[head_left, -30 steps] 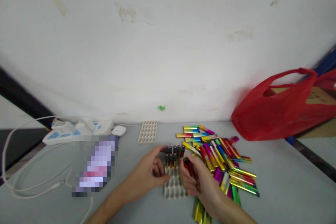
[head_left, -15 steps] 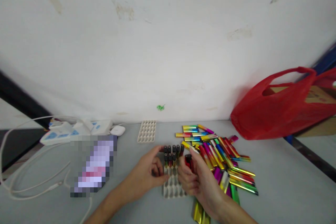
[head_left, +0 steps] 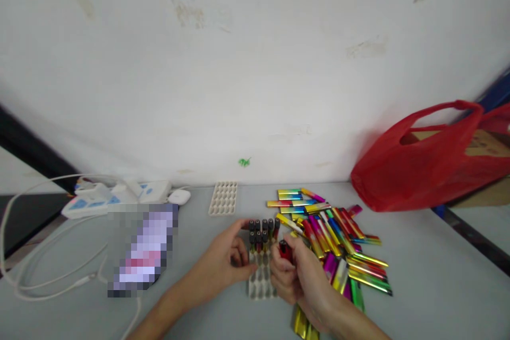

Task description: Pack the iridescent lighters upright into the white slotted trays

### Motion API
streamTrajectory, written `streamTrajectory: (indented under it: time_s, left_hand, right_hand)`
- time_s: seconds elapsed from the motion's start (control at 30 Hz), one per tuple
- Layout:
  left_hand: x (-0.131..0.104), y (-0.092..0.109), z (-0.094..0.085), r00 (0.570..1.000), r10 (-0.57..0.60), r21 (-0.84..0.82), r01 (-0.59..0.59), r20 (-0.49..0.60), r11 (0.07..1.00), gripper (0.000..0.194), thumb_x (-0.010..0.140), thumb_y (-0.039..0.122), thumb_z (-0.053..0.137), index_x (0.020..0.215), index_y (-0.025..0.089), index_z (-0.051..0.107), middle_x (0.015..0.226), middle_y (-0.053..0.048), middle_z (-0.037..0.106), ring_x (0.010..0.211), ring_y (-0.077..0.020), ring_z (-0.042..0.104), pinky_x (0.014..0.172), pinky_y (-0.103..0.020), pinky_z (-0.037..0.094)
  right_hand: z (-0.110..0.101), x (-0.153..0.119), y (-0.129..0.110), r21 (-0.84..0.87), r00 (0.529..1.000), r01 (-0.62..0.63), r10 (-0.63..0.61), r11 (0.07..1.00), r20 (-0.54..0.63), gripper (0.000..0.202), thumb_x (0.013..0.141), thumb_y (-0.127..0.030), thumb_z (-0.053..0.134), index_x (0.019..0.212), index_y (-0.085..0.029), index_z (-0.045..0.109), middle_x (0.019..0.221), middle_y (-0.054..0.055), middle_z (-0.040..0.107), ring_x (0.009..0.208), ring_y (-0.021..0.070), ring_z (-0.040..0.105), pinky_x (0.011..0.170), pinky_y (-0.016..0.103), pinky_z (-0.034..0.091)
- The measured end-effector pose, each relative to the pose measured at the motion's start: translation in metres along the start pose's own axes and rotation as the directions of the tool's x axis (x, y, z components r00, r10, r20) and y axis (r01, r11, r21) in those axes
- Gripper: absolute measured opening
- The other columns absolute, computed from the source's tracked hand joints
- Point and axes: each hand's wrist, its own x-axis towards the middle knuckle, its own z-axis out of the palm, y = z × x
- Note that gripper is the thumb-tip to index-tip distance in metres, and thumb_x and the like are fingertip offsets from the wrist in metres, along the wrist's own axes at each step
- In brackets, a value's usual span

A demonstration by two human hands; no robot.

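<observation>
My right hand point(head_left: 305, 276) is closed around a red lighter point(head_left: 285, 249) with a black top, held upright just over the right side of a pale moulded tray point(head_left: 263, 281). Several black-topped lighters point(head_left: 258, 235) stand upright in the tray's back rows, while its front pockets show bare. On the tray's left side, my left hand point(head_left: 223, 260) steadies it, the index finger at the back corner and the thumb on the edge. Its other fingers are curled. Beside my right hand lies a loose pile of shiny multicoloured lighters point(head_left: 330, 234).
A second pale tray point(head_left: 223, 199) lies near the wall. To the left are a white power strip point(head_left: 155, 194), cables, a white adapter point(head_left: 179, 197) and a blurred-out phone-like screen point(head_left: 145, 249). A red plastic bag point(head_left: 418, 170) with a cardboard box stands at the right.
My right hand has shifted slightly, and the red lighter in it now stands a little lower and more to the left. The left hand stays in place at the tray.
</observation>
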Motion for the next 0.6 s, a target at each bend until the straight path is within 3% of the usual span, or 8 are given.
streamTrajectory:
  time_s: [0.37,0.6]
  left_hand:
    - [0.0006,-0.0008,0.0004,1.0,0.018,-0.009,-0.018,-0.003,1.0,0.087,0.082,0.029,0.09,0.157,0.018,0.047,0.079,0.007,0.063,0.072,-0.0179,0.062,0.069,-0.03,0.049]
    - [0.0004,-0.0007,-0.0003,1.0,0.01,-0.005,-0.01,0.005,1.0,0.085,0.082,0.031,0.09,0.156,0.019,0.048,0.079,0.007,0.063,0.073,-0.0181,0.062,0.069,-0.03,0.05]
  right_hand:
    - [0.0006,-0.0034,0.0055,-0.019,1.0,0.018,-0.018,1.0,0.008,0.067,0.083,-0.082,0.071,0.065,-0.027,0.039,0.052,-0.013,0.025,0.043,0.0053,0.015,0.041,0.025,0.01]
    - [0.002,-0.0022,-0.0006,0.001,0.999,-0.032,0.032,0.999,0.016,0.073,0.076,-0.086,0.075,0.063,-0.027,0.036,0.051,-0.013,0.022,0.044,0.0054,0.013,0.042,0.025,0.007]
